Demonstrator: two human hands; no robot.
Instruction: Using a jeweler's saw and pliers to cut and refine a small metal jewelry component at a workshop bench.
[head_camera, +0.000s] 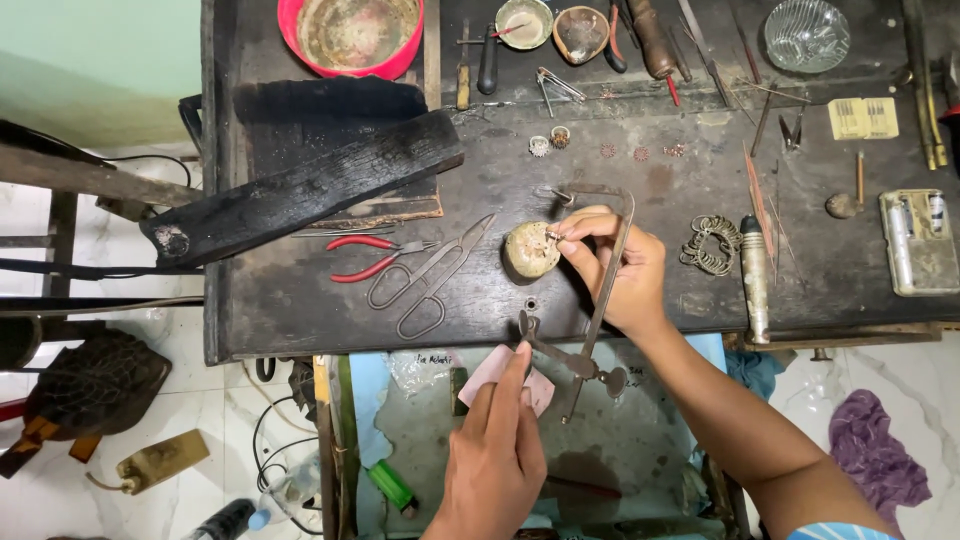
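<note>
Dark, scorched and crowded, a jeweller's workbench fills the view from above, set over a pale tiled floor. At its middle the right hand pinches a tiny metal piece between thumb and forefinger against a rounded, putty-coloured lump resting on the bench. The left hand, lower down over an open drawer, has its fingers closed on a small pink paper, forefinger laid along it. A piercing saw frame leans across the bench edge, passing just under the right wrist; red-handled pliers and long shears lie to the lump's left, a cluster of wire rings to its right. The risk appears to lie in the grip: so small a piece could slip from the fingertips and vanish among the clutter, and a shift of the wrist might knock the saw frame off the edge.
</note>
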